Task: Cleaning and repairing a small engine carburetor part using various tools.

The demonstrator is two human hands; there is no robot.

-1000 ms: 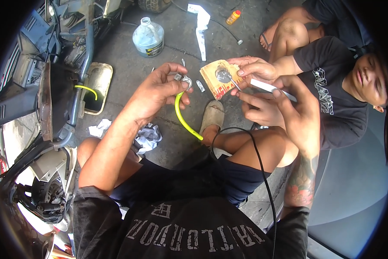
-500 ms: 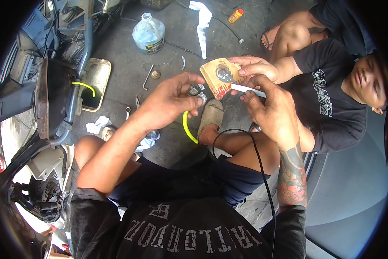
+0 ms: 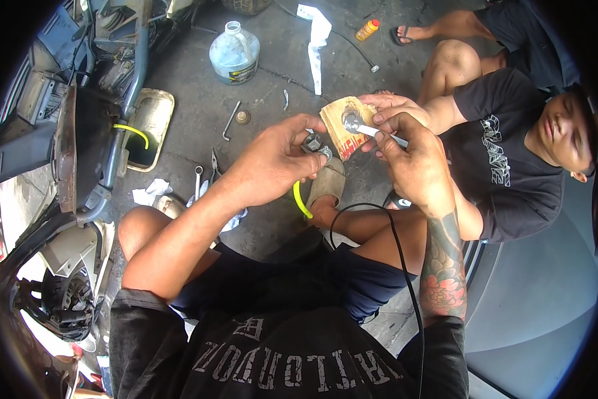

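Observation:
My left hand (image 3: 265,166) pinches a small metal fitting (image 3: 317,144) between thumb and fingers. A bright yellow-green hose (image 3: 301,201) hangs below that hand; its upper end is hidden. In my right hand (image 3: 415,156) is a flat white stick (image 3: 385,135), gripped between thumb and fingers. The stick's tip touches grey paste (image 3: 351,120) on a piece of tan cardboard (image 3: 334,118) with red print. A co-worker's hand (image 3: 400,106) holds that cardboard from its right side, close to my right hand.
Motorcycle frame parts (image 3: 136,66) stand at the left, beside a shallow tray (image 3: 168,110). On the floor lie a clear jug (image 3: 234,56), a hex key (image 3: 231,121), a wrench (image 3: 198,179) and a small yellow bottle (image 3: 366,30). A black cable (image 3: 405,266) crosses my right leg.
The stick's tip has moved up and left, from the paste's lower edge into its middle. My left hand still grips the fitting. A foot at the back right has shifted away.

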